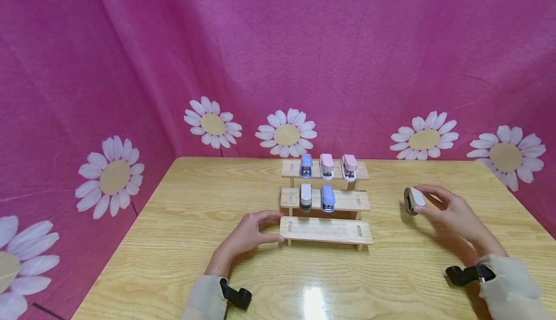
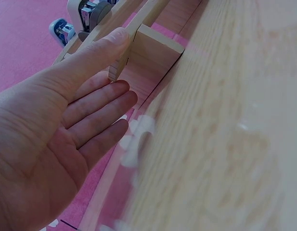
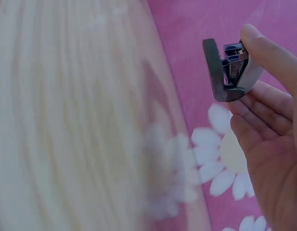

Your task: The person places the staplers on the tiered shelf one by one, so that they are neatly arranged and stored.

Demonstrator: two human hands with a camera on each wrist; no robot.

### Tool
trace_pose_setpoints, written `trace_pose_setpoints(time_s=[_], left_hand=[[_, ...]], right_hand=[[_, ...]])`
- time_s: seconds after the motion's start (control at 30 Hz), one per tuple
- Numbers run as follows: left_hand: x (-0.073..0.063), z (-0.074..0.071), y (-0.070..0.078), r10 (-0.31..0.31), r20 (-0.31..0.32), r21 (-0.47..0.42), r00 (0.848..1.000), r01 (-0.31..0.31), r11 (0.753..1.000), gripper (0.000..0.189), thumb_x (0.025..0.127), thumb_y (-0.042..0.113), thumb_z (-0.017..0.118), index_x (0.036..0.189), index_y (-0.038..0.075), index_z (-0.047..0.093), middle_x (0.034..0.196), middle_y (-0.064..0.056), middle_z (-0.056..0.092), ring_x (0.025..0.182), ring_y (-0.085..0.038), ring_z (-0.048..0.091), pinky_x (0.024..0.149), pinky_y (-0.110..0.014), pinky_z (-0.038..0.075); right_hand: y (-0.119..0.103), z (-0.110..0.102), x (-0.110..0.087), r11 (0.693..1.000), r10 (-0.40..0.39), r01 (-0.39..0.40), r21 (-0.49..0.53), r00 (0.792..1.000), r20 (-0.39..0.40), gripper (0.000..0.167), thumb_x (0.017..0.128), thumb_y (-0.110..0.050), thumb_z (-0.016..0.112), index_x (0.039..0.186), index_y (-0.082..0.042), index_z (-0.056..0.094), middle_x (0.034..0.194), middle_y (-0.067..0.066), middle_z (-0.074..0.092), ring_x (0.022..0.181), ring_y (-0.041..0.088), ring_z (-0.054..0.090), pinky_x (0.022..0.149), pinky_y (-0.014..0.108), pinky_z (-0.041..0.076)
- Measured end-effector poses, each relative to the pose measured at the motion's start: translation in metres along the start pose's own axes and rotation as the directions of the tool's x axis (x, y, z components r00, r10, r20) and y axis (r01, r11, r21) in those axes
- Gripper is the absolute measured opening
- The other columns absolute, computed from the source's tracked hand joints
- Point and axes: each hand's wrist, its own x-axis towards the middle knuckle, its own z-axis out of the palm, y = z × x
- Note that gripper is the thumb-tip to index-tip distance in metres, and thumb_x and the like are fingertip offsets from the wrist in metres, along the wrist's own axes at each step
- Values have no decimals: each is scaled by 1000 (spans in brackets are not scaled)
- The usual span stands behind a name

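My right hand [image 1: 456,216] pinches a small white-and-grey stapler [image 1: 414,201] between thumb and fingers, held above the table to the right of the stand. In the right wrist view the stapler [image 3: 225,72] stands tilted, its metal inside showing. My left hand [image 1: 249,235] holds the left end of the lowest step of a three-tier wooden stand [image 1: 323,229], thumb at the front corner and index finger at the back one. From the left wrist the thumb [image 2: 97,55] lies against the plank's edge, the other fingers loosely extended. No staplers stand on the lowest step.
The middle step bears a white-and-grey stapler [image 1: 306,197] and a blue-purple stapler [image 1: 327,198]. On the top step stand another blue-purple stapler [image 1: 306,165] and two pink staplers, one [image 1: 326,166] beside the other [image 1: 349,167]. A pink flowered cloth [image 1: 304,69] hangs behind the wooden table [image 1: 195,189].
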Motion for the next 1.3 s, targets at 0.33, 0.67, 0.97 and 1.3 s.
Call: trace_pose_setpoints(time_s=[0.33,0.67,0.97,1.3], left_hand=[[0,1,-1,20,1,-5,1000,-20,1000,59,79,34,81,131,13,61,127,-6,68,121,-22,63,111,-47,45],[0,1,-2,25,1,6,1000,-25,1000,60,80,35,80,132,13,61,128,-7,67,122,-22,63,110,-47,46],[0,1,-2,13,7,3,1000,-13,1000,59,81,36,79,132,14,60,130,-6,67,122,-23,62,111,-48,45],[0,1,-2,16,11,-5,1000,-16,1000,60,80,36,79,133,14,60,130,-6,67,123,-23,62,112,-48,45]], right_hand=[[-47,20,7,981,-192,193,5,981,-28,51,82,4,73,130,4,55,125,-24,54,120,-19,47,98,-2,39],[-79,45,12,933,-356,356,49,934,6,55,75,14,75,127,6,57,128,-17,57,126,-11,49,105,7,40],[-93,67,18,938,-346,346,-25,938,9,55,76,5,78,128,3,58,128,20,60,124,-16,46,104,4,40],[-101,84,24,936,-347,348,-42,937,32,55,79,-2,78,130,1,58,133,21,58,127,-17,42,105,4,37]])
